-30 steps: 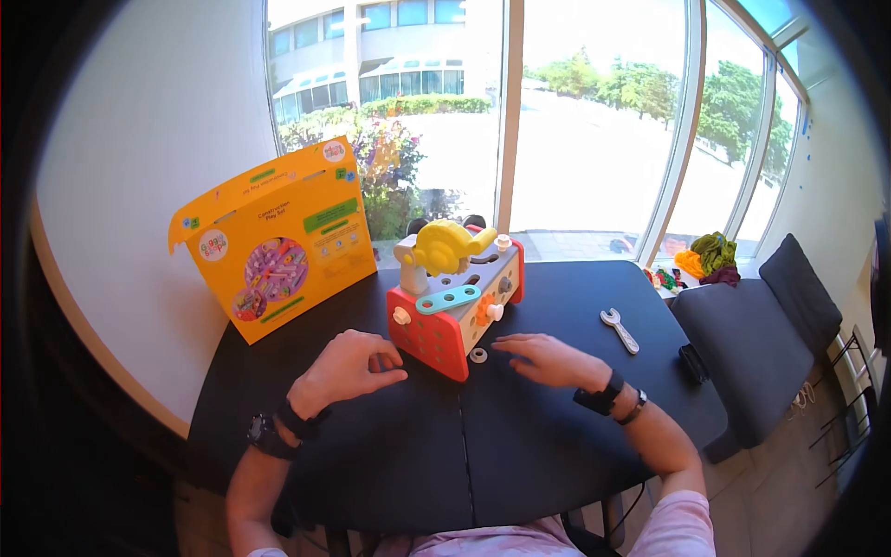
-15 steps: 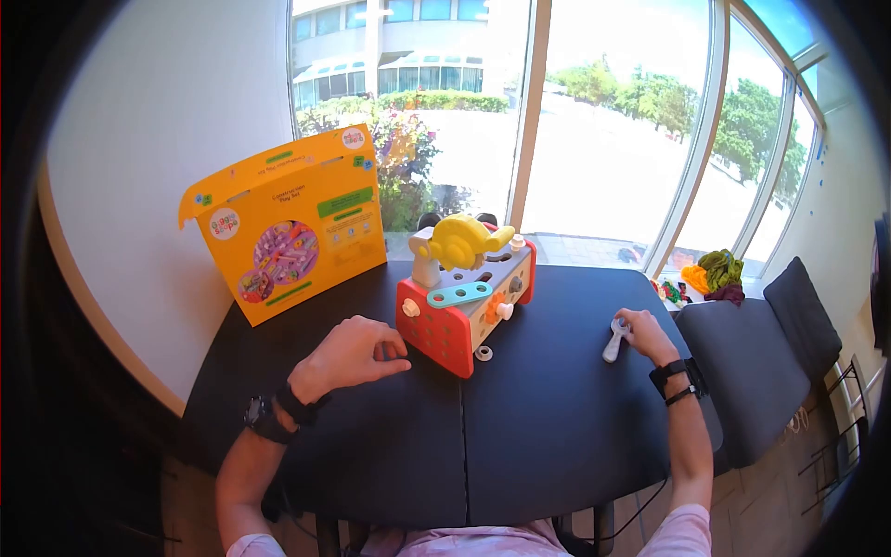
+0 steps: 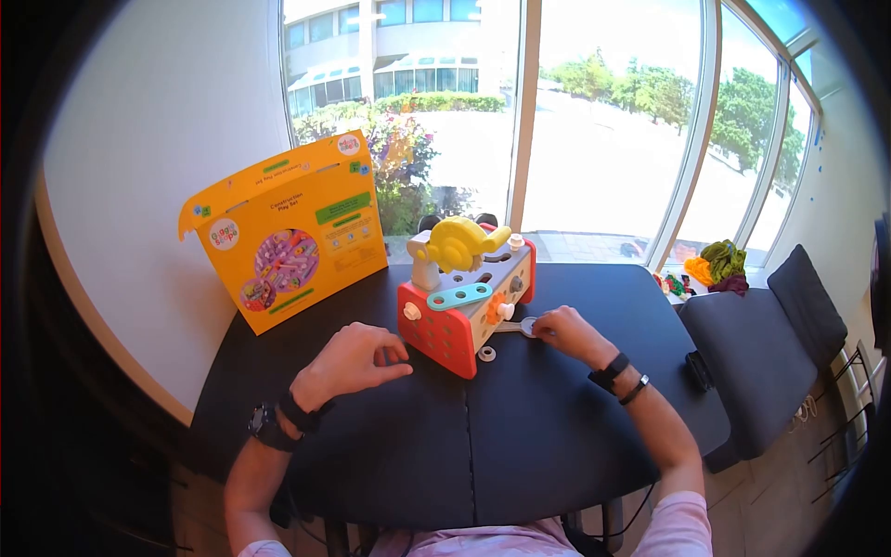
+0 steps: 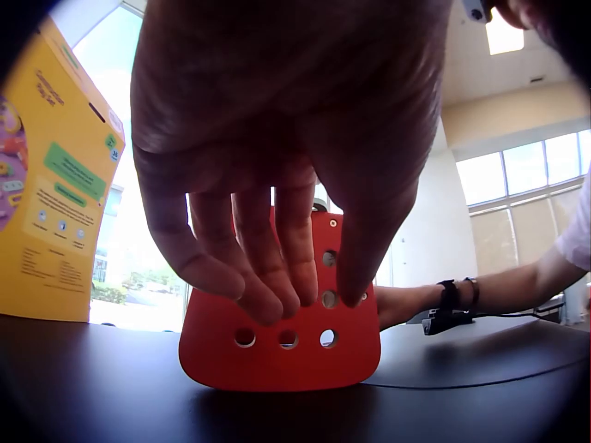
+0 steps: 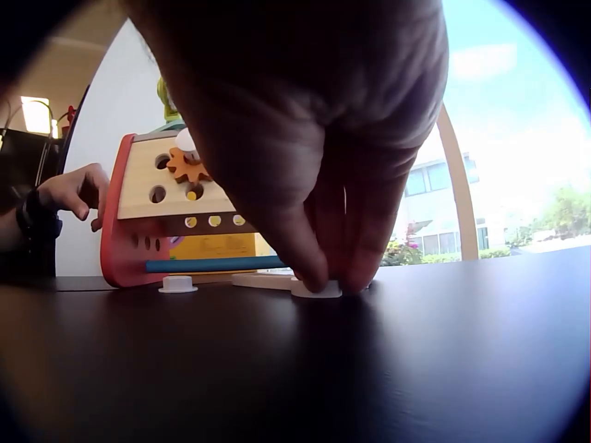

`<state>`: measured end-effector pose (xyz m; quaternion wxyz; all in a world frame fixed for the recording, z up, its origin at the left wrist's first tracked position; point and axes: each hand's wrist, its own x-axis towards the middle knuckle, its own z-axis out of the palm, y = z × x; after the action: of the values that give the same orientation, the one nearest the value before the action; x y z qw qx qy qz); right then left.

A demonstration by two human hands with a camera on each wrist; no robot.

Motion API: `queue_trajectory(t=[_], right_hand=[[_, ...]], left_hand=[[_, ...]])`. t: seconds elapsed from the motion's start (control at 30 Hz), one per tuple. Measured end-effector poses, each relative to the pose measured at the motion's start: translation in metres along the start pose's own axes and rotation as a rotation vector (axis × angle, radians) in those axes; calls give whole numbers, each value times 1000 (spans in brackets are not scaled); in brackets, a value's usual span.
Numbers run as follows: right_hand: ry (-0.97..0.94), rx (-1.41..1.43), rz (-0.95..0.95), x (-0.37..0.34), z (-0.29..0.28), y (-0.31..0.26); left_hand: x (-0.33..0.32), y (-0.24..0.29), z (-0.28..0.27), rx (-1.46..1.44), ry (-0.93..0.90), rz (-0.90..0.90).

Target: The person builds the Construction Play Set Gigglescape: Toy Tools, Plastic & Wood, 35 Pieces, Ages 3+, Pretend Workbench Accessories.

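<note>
My right hand (image 3: 574,336) pinches one end of a pale grey toy wrench (image 3: 510,327), low over the table beside the toy workbench (image 3: 438,327). In the right wrist view the wrench (image 5: 261,281) lies flat, its handle pointing at the workbench, and thumb and fingertips grip its end. A small white ring-shaped piece (image 3: 486,354) sits on the table in front of the workbench. My left hand (image 3: 353,360) hovers by the red end panel (image 4: 277,355), fingers loosely bent and holding nothing. On the workbench are a yellow saw-like piece (image 3: 457,245), a turquoise strip (image 3: 459,296) and an orange gear (image 3: 495,311).
A yellow cardboard box (image 3: 320,269) stands at the table's back left. Grey padded seats (image 3: 756,343) are just past the right edge, with coloured cloths (image 3: 724,265) behind them. A seam crosses the black tabletop (image 3: 557,436).
My right hand went right to the wrench, picked it up and brought it left beside the workbench, turning it handle-first. My left hand has stayed by the red panel.
</note>
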<state>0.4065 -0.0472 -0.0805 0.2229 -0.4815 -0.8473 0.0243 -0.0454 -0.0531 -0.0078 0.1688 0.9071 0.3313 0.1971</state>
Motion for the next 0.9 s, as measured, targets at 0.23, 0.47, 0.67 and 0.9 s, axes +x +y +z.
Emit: queue_trajectory(t=[0.23,0.47,0.67,0.9], right_hand=[[5,23,-54,18,9,-19],[-20,8,-23,18,12,-17],[-93,-65,20,9,2,-17],[86,92,99,5,-41,-27]], left_hand=[[-4,-3,-1,-33,8,-8],[-3,-3,-2,-27,14,-8],[-3,-5,0,-16,21,1],[-4,-1,-5,-33,28,1]])
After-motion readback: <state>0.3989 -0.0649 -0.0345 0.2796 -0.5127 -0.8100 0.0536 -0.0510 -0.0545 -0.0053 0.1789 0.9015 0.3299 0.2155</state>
